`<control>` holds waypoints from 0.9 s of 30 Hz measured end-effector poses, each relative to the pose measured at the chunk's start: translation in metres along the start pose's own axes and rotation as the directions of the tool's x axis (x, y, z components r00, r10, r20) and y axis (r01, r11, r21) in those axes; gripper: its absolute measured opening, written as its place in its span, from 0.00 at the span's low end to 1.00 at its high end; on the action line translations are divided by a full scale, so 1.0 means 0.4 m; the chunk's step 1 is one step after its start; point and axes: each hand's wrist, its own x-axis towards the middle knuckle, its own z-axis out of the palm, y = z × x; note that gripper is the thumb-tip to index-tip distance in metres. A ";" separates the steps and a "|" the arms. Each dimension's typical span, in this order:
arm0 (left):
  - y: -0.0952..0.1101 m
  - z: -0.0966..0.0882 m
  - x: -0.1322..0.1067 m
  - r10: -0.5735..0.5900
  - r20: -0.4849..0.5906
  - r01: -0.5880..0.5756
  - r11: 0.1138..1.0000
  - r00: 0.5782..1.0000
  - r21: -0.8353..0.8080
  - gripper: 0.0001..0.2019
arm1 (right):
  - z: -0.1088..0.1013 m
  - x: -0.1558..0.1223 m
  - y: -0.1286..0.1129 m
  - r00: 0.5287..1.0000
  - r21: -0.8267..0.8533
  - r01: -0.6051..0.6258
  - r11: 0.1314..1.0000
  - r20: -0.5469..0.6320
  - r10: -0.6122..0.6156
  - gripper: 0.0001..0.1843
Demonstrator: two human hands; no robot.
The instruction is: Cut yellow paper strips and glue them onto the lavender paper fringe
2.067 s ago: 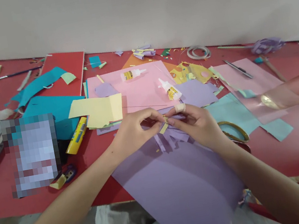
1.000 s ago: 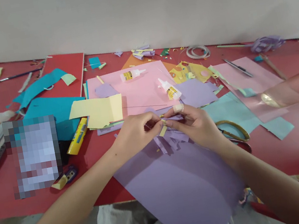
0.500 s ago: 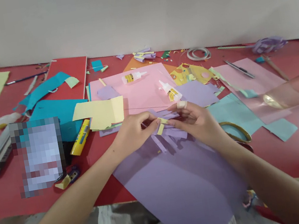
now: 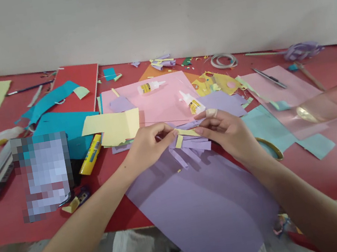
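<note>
Between my two hands a small yellow paper strip is stretched level. My left hand pinches its left end between thumb and forefinger. At the other end, my right hand, with a bandage on one finger, pinches it the same way. Just below lie several narrow purple paper strips and another short yellow strip. Under them a large purple sheet reaches over the table's front edge. Two small glue bottles rest behind my hands, on a pink sheet.
A yellow glue stick and yellow paper lie to the left, with a teal sheet beyond. On the right are scissors, partly behind my arm, a light blue sheet, a pen-like cutter and a clear tape roll.
My right hand has moved slightly right, away from my left, so more of the yellow strip shows between them. The right forearm now covers more of the scissors.
</note>
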 end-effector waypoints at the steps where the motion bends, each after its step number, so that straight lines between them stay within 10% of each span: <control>1: 0.000 0.000 0.000 -0.004 -0.001 0.004 1.000 1.000 -0.006 0.13 | 0.000 0.000 0.002 1.000 -0.004 0.006 1.000 -0.014 -0.006 0.19; 27: 0.004 0.004 -0.004 0.025 -0.007 -0.024 0.999 1.000 0.021 0.12 | 0.010 -0.005 -0.004 0.992 -0.044 0.112 0.993 -0.060 -0.115 0.19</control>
